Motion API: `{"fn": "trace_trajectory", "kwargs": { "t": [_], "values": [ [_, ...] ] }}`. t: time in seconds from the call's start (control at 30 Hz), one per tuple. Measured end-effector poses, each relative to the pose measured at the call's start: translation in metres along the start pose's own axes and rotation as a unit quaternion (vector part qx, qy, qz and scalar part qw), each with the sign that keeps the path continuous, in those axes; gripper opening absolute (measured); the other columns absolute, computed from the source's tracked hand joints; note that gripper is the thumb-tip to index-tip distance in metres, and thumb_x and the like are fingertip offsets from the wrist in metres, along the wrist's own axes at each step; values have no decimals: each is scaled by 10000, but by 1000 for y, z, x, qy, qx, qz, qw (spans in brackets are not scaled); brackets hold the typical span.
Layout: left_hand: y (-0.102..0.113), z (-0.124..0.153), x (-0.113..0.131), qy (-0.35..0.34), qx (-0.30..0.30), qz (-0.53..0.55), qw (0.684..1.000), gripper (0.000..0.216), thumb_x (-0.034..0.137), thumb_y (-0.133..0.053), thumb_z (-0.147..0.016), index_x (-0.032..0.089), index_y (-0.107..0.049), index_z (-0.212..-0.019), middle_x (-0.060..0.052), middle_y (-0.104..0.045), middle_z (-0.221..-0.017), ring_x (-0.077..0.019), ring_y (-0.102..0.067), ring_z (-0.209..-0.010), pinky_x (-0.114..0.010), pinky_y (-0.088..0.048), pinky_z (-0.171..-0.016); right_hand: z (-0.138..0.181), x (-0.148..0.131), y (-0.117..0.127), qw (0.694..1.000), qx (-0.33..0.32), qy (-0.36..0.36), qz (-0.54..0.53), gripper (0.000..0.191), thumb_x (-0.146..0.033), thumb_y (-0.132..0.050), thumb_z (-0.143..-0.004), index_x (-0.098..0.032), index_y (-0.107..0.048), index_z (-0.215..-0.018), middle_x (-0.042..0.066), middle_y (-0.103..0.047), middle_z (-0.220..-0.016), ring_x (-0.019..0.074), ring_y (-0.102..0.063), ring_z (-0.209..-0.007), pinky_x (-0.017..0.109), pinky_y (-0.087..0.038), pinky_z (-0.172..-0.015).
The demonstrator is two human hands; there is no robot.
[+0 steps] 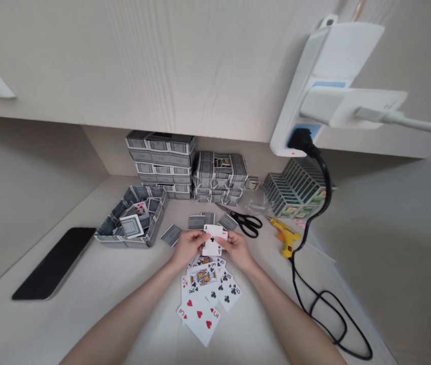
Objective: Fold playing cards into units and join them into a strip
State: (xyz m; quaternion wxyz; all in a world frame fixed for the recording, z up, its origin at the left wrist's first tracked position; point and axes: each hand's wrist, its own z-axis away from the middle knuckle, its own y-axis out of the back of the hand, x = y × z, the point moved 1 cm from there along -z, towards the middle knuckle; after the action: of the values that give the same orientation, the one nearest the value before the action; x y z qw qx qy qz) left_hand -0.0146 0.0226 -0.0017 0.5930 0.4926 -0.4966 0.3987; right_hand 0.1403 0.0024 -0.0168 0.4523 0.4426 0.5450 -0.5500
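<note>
Between my two hands I hold playing cards, with an ace of clubs [212,246] face up in front and a red ace's corner showing behind it. My left hand [189,247] pinches the left edge, thumb on the face. On the right side my right hand [239,248] grips the cards the same way. Just below lies a loose spread of face-up cards, among them a king of clubs [203,277] and a three of hearts [199,318]. Beyond my hands, folded card pieces [196,221] with grey patterned backs lie flat, one more [170,235] to the left.
An open box made of cards [150,242] holds loose cards at left, beside a black phone [53,263]. Stacked card boxes [164,159] stand at the back. Black scissors [248,223], a yellow glue gun [286,237] and its black cord [306,309] lie right, below a power strip [306,86].
</note>
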Motion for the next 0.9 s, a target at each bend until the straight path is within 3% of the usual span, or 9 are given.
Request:
{"fn": "trace_trajectory", "kwargs": {
  "t": [0.13, 0.33, 0.63, 0.77, 0.9],
  "values": [
    [-5, 5, 0, -77, 65, -130, 986, 366, 429, -460, -773, 166, -427, -521, 42, -419, -480, -93, -388, -484, -212, -277, -476, 2, 0, -2, 1000, -14, -17, 5, 335, -418, -738, -565, -155, -543, -637, -29, -584, -522, 86, -486, -428, 216, -408, -429],
    [-5, 11, 6, -131, 86, -242, 958, 358, 384, -346, -849, 170, -444, -580, 8, -495, -544, -111, -437, -535, -228, -305, -523, 5, -2, -5, 997, -70, -38, 5, 318, -388, -748, -562, -153, -572, -683, -29, -590, -533, 93, -499, -441, 214, -402, -432],
    [-5, 7, 0, -97, 63, -163, 980, 495, 482, -350, -834, 151, -434, -475, 22, -431, -444, -84, -377, -443, -208, -261, -432, 7, -3, -7, 996, -70, -56, -16, 325, -384, -752, -555, -147, -582, -700, -34, -583, -513, 78, -475, -397, 203, -391, -394],
    [-6, 6, 1, -57, 47, -98, 992, 529, 557, -362, -800, 147, -441, -476, 23, -432, -444, -84, -369, -435, -207, -261, -416, 6, -6, -6, 998, -43, -48, -20, 317, -388, -749, -557, -145, -579, -669, -25, -592, -509, 76, -475, -392, 198, -385, -384],
    [-3, 7, 3, -78, 15, -90, 993, 482, 550, -407, -781, 152, -425, -509, 34, -403, -475, -83, -353, -473, -201, -266, -440, 2, -9, -3, 999, -9, -34, -29, 311, -386, -745, -564, -143, -590, -680, -24, -594, -517, 77, -483, -409, 197, -399, -391]
  ]
}}
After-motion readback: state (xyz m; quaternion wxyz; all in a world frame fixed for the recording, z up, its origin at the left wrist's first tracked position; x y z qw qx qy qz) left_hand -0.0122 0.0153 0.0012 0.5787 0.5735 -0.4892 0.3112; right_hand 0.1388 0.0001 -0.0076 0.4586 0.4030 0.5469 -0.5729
